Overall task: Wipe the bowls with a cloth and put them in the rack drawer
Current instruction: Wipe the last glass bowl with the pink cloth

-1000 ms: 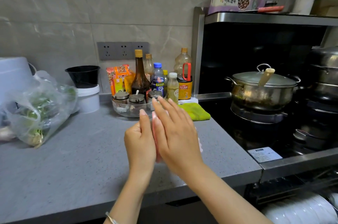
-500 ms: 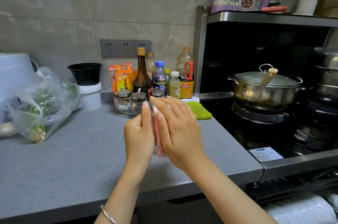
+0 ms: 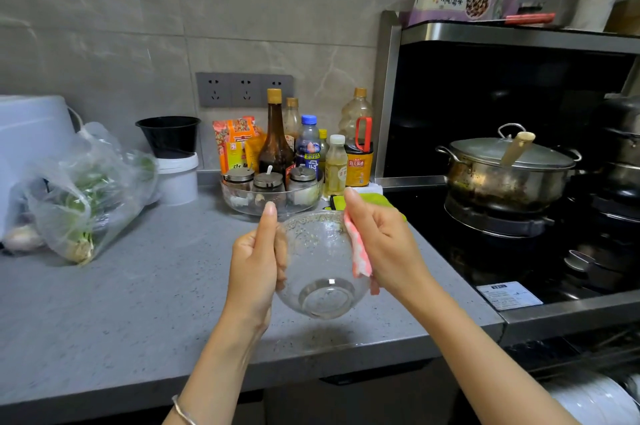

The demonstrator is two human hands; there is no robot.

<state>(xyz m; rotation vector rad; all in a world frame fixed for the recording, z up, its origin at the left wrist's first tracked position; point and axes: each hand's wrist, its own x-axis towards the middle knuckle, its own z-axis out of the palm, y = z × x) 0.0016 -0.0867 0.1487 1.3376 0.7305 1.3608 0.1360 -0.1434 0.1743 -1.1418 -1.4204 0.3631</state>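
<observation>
I hold a clear glass bowl [image 3: 320,272] tilted above the grey counter [image 3: 121,303], its base turned toward me. My left hand [image 3: 258,265] grips the bowl's left side, thumb along the rim. My right hand [image 3: 388,244] holds a pink-and-white cloth [image 3: 358,251] against the bowl's right outer wall. At the bottom right, white dishes [image 3: 595,400] stand in the open rack drawer below the stove.
Behind the bowl stand a glass tray of seasoning jars [image 3: 270,194], several bottles [image 3: 311,147] and a green cloth [image 3: 374,199]. A bag of greens [image 3: 83,202] lies on the left. A lidded pot [image 3: 505,168] sits on the black stove at right.
My hands have moved apart and the bowl has turned, so its base now faces me. The cloth has shifted from between my palms to the bowl's right side.
</observation>
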